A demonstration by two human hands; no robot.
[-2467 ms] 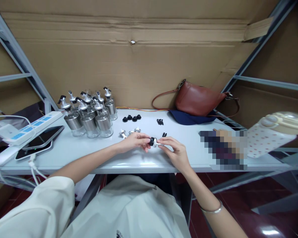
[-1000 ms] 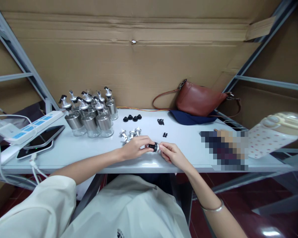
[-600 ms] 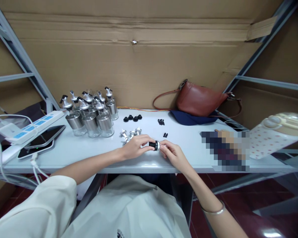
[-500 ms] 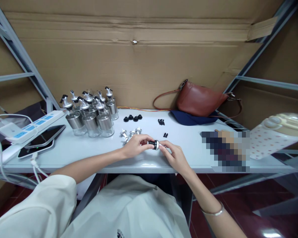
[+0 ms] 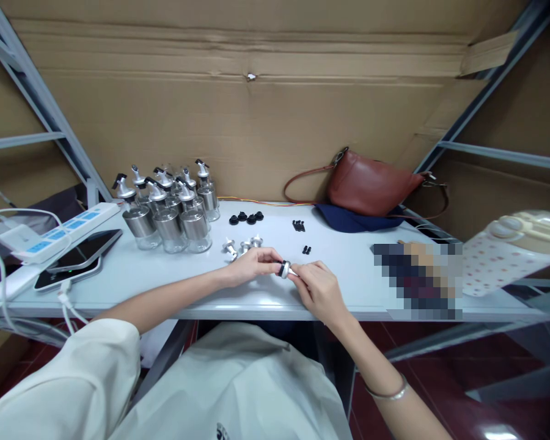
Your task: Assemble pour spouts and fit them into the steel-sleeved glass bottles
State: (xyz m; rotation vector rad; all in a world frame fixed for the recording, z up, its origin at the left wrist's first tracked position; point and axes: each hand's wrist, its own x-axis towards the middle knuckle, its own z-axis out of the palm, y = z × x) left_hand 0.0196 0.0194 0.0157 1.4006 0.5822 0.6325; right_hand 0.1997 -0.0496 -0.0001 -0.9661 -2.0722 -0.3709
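Over the front of the table, both hands hold one pourer spout (image 5: pixel 284 269), a silver piece with a black stopper. My left hand (image 5: pixel 253 267) is closed around its black stopper end. On the other side, my right hand (image 5: pixel 318 287) pinches the silver spout end; its fingers hide part of it. Just behind my left hand lie several loose silver pourer tops (image 5: pixel 230 249). Farther back sit several black rubber stoppers (image 5: pixel 247 218). To their right are small black parts (image 5: pixel 297 225) and a smaller group of black pieces (image 5: pixel 306 250).
Several glass and steel oil bottles (image 5: pixel 172 229) with pourers stand at the back left. Left of them are a power strip (image 5: pixel 73 229) and a phone (image 5: pixel 85 250). A brown bag (image 5: pixel 371 183) rests on a dark blue cap (image 5: pixel 348 220); a dotted container (image 5: pixel 499 260) stands right.
My right hand has turned, its fingers more curled around the spout end. Less of the black stopper shows beside my left fingers. The view has shifted slightly.
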